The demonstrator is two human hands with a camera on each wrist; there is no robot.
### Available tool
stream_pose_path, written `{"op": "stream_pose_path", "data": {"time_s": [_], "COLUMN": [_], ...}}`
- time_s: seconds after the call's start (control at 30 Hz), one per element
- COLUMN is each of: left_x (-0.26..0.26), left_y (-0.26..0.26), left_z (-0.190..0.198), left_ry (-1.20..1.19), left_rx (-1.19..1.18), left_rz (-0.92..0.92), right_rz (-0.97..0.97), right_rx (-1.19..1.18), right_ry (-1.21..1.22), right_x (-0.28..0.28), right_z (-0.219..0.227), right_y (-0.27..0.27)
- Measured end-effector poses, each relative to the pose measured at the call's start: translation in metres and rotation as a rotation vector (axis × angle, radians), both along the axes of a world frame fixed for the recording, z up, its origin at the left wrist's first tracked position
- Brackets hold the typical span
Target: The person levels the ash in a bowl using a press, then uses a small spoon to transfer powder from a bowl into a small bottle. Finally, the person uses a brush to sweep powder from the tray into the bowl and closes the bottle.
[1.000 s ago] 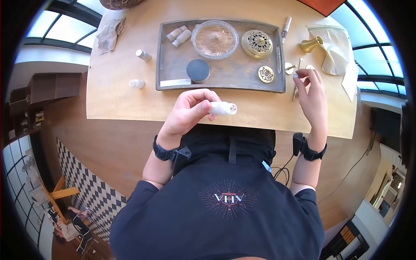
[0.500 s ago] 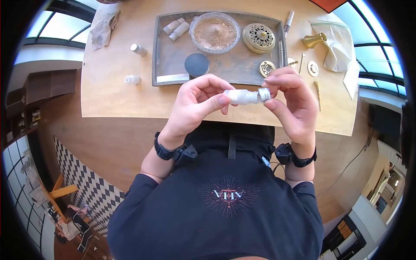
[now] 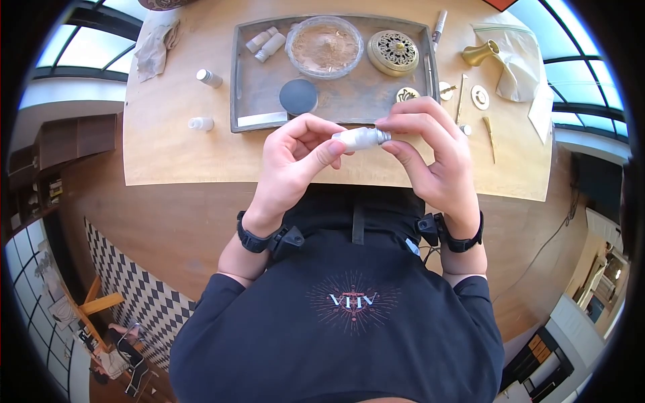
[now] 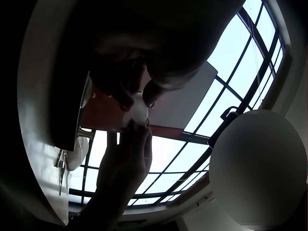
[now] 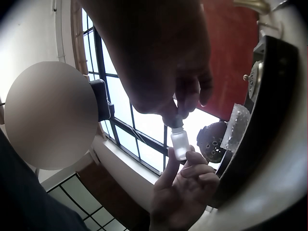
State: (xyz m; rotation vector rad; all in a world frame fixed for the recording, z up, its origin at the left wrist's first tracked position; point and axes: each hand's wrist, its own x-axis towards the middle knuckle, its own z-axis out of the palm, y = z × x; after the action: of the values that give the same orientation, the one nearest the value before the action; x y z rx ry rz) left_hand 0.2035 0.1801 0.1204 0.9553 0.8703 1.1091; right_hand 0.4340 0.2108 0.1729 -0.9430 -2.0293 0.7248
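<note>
Over the table's front edge, my left hand [image 3: 289, 161] pinches a small white bottle [image 3: 358, 139] lying nearly sideways, its neck to the right. My right hand [image 3: 440, 158] holds a small grey cap [image 3: 384, 136] at that neck between thumb and fingertips. In the right wrist view the bottle [image 5: 180, 144] looks translucent, with the cap [image 5: 176, 122] over its top end. The left wrist view is dark, the bottle [image 4: 139, 110] pale between both hands' fingertips.
Behind the hands stands a grey tray [image 3: 356, 87] with a powder bowl [image 3: 290, 57], a pierced brass burner [image 3: 393, 54], a dark-lidded jar [image 3: 298, 97] and two bottles. Two more bottles [image 3: 208, 78] stand left. A brass vase [image 3: 478, 54] and slim brass tools [image 3: 492, 141] lie right.
My right hand has come from the tray's right side to the bottle, bringing the cap to its mouth and then onto the neck. My left hand has kept its pinch on the bottle.
</note>
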Motion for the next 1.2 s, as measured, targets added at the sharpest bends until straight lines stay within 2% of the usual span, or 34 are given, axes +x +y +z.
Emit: {"op": "stream_pose_path", "data": {"time_s": [0.07, 0.17, 0.23, 0.27, 0.3, 0.33, 0.47, 0.57, 0.67, 0.7, 0.77, 0.83, 0.93, 1.0, 1.1, 1.2], "left_x": [-0.001, -0.004, -0.006, -0.012, -0.016, -0.020, -0.035, -0.050, -0.063, -0.066, -0.071, -0.078, -0.096, -0.109, -0.131, -0.167], "left_y": [-0.001, -0.002, -0.004, -0.005, -0.005, -0.006, -0.012, -0.020, -0.027, -0.029, -0.032, -0.036, -0.048, -0.053, -0.058, -0.059], "left_z": [-0.002, -0.005, -0.006, -0.005, -0.008, -0.006, -0.006, -0.006, -0.014, -0.017, -0.020, -0.019, -0.016, -0.022, -0.026, -0.044], "left_ry": [-0.030, -0.073, -0.107, -0.112, -0.112, -0.095, -0.141, -0.187, -0.280, -0.314, -0.288, -0.250, -0.217, -0.255, -0.036, 0.061], "left_rx": [-0.014, 0.008, 0.002, 0.008, 0.012, 0.012, -0.004, -0.011, -0.014, -0.014, -0.004, 0.000, 0.001, 0.093, 0.153, 0.160], "left_rz": [0.001, 0.035, 0.032, 0.056, 0.058, 0.054, 0.076, 0.078, 0.084, 0.083, 0.074, 0.093, 0.129, 0.203, 0.523, 0.710], "right_rz": [0.010, -0.102, -0.351, -0.465, -0.522, -0.558, -0.505, -0.548, -0.539, -0.455, -0.135, 0.141, 0.392, 0.423, 0.386, 0.370], "right_rx": [0.004, -0.033, 0.025, 0.081, 0.058, -0.110, -0.139, 0.052, 0.066, 0.028, -0.089, -0.190, -0.081, 0.044, 0.224, 0.337], "right_ry": [0.017, 0.151, 0.052, -0.164, -0.339, -0.423, -0.664, -0.595, -0.446, -0.402, -0.220, -0.172, -0.141, -0.142, -0.189, -0.479], "right_x": [0.000, 0.018, 0.044, 0.055, 0.063, 0.073, 0.086, 0.076, 0.048, 0.027, -0.013, -0.064, -0.117, -0.144, -0.178, -0.206], "right_z": [0.000, -0.002, -0.009, -0.010, -0.014, -0.023, -0.048, -0.034, -0.002, 0.010, 0.015, 0.028, 0.019, 0.015, 0.005, -0.009], "right_y": [-0.001, -0.003, 0.000, 0.003, 0.006, 0.009, 0.017, 0.013, 0.015, 0.013, 0.008, 0.005, 0.011, 0.015, 0.024, 0.033]}}
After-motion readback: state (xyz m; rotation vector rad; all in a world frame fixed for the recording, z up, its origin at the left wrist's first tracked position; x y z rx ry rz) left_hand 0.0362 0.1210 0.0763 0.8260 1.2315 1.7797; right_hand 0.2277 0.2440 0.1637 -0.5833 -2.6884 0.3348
